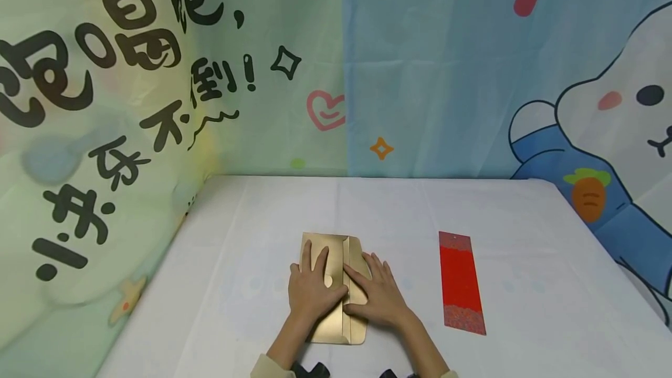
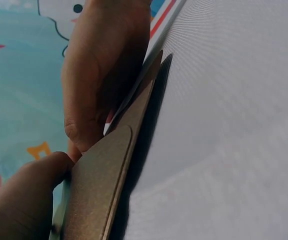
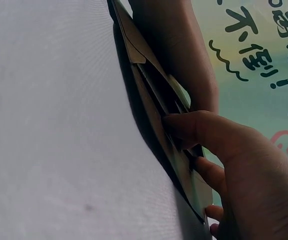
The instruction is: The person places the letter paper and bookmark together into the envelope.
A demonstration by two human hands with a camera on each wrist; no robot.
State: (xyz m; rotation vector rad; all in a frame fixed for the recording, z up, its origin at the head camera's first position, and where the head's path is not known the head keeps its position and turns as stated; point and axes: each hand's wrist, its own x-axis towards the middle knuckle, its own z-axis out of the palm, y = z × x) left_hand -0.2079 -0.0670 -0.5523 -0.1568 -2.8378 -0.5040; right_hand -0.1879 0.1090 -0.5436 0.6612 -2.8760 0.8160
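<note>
A gold paper envelope (image 1: 328,328) lies on the white table, its long side panel folded in along the right part. My left hand (image 1: 315,293) rests on its left part with fingers spread toward the top and thumb reaching the fold. On the right panel lies my right hand (image 1: 380,296), fingers extended and thumb across the fold line. From the left wrist, the envelope's edge (image 2: 96,190) shows close over the tabletop. In the right wrist view, the right thumb (image 3: 189,127) is at a gap between the paper layers.
A red paper strip (image 1: 462,282) with patterned ends lies to the right of the envelope. White cloth (image 1: 252,220) covers the table. Printed curtains (image 1: 446,74) hang along the back and left side. Dark wrist gear (image 1: 315,371) shows at the bottom edge.
</note>
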